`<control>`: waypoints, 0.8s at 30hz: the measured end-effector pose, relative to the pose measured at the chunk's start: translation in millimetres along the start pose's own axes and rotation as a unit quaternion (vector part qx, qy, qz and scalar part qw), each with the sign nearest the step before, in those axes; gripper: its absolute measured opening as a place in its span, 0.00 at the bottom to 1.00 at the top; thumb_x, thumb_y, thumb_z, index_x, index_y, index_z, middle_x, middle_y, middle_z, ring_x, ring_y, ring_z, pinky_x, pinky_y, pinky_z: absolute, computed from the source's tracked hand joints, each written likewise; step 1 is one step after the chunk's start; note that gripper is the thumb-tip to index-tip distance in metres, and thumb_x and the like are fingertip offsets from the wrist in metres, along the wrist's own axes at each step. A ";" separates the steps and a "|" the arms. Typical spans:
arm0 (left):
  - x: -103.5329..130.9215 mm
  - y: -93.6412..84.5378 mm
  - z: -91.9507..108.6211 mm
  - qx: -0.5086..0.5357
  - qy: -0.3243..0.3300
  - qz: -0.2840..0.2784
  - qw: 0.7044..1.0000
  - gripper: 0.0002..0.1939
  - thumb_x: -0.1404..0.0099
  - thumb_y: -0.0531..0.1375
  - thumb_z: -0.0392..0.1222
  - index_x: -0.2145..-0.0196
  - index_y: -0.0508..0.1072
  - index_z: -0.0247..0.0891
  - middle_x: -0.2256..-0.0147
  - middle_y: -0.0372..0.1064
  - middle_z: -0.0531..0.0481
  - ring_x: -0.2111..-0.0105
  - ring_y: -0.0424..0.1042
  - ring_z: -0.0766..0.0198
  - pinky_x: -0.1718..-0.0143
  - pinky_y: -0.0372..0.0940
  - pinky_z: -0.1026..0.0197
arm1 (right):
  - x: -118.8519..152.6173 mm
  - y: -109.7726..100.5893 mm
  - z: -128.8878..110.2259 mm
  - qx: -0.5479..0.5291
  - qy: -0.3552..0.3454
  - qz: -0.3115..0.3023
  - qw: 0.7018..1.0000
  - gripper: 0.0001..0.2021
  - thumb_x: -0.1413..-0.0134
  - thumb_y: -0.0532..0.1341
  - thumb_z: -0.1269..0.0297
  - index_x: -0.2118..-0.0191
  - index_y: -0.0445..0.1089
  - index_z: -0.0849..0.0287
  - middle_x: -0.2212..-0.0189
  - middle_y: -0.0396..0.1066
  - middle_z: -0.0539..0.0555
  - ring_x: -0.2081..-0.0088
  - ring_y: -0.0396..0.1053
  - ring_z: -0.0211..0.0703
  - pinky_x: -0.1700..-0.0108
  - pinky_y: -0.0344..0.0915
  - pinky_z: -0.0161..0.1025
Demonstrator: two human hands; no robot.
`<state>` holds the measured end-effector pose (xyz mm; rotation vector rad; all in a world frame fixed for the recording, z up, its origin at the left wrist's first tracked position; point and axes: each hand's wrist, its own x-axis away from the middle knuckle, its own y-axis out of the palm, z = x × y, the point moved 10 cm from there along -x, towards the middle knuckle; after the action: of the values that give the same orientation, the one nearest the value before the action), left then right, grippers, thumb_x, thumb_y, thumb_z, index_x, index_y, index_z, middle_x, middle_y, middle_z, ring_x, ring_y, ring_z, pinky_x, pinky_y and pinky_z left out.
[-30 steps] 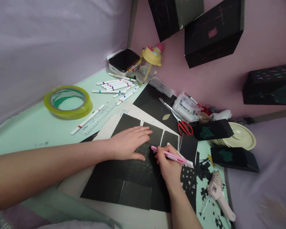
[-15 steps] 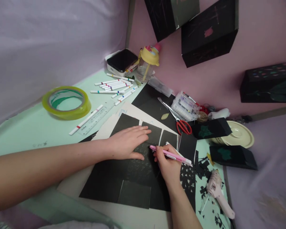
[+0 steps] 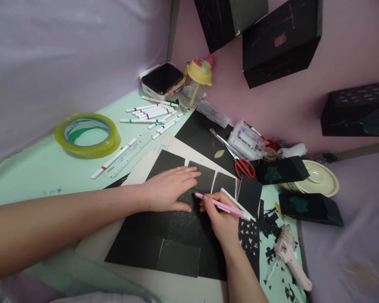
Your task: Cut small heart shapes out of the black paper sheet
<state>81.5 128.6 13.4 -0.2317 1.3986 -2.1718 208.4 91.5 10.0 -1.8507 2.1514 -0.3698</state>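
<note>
My left hand point(image 3: 172, 187) lies flat with its fingers stretched out on a black sheet point(image 3: 139, 240) made up of panels. In my right hand point(image 3: 224, 219) is a pink pen point(image 3: 221, 205), gripped between thumb and fingers, its dark tip against the sheet just right of my left hand. Faint pale marks show on the black surface below the tip. A white marker point(image 3: 235, 201) lies beside my right hand, partly behind it. White paper point(image 3: 173, 147) spreads underneath the black sheet.
At left are yellow tape point(image 3: 88, 134), a ruler point(image 3: 129, 158) and several white markers point(image 3: 151, 111). Red-handled scissors point(image 3: 244, 168), a clear case point(image 3: 246, 141) and a bottle point(image 3: 196, 82) stand behind. A glue gun point(image 3: 289, 254) and black scraps point(image 3: 269, 219) lie right. Black boxes point(image 3: 281, 46) hang above.
The pen tip and my right hand have shifted slightly left across the sheet. My left hand stays in place. The view has moved very slightly.
</note>
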 end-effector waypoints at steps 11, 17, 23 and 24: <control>1.4 -0.3 -1.0 0.009 -0.004 0.004 1.000 0.32 0.41 0.63 0.60 0.48 0.66 0.34 0.36 0.52 0.39 0.34 0.47 0.52 0.35 0.45 0.52 | 0.4 -18.5 3.0 -0.029 0.007 0.100 0.995 0.09 0.44 0.64 0.60 0.61 0.74 0.58 0.73 0.74 0.51 0.76 0.70 0.37 0.75 0.66 0.34; 1.2 0.7 -1.5 0.005 -0.009 -0.001 1.000 0.35 0.40 0.63 0.60 0.44 0.63 0.34 0.36 0.52 0.39 0.34 0.47 0.52 0.35 0.44 0.52 | 0.8 -5.3 -6.3 0.026 -0.077 0.060 0.995 0.11 0.40 0.60 0.64 0.53 0.73 0.56 0.73 0.75 0.51 0.74 0.73 0.40 0.70 0.71 0.39; 0.9 -1.6 1.5 0.009 -0.003 -0.005 1.000 0.31 0.40 0.63 0.59 0.47 0.65 0.34 0.36 0.54 0.38 0.34 0.48 0.51 0.35 0.45 0.51 | 2.8 14.4 -38.0 0.171 -0.218 -0.010 0.961 0.10 0.42 0.60 0.72 0.56 0.72 0.52 0.62 0.75 0.54 0.60 0.70 0.48 0.58 0.69 0.46; 0.8 -1.7 2.1 0.008 -0.001 -0.008 1.000 0.30 0.40 0.63 0.58 0.49 0.66 0.34 0.36 0.54 0.38 0.34 0.48 0.50 0.35 0.45 0.50 | 3.2 17.5 -40.4 0.174 -0.229 -0.022 0.957 0.11 0.41 0.59 0.73 0.56 0.71 0.52 0.61 0.75 0.55 0.59 0.70 0.48 0.58 0.68 0.46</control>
<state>81.1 127.0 15.7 -0.2392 1.3815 -2.1942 176.9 91.5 40.9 -1.5957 1.6204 -0.2733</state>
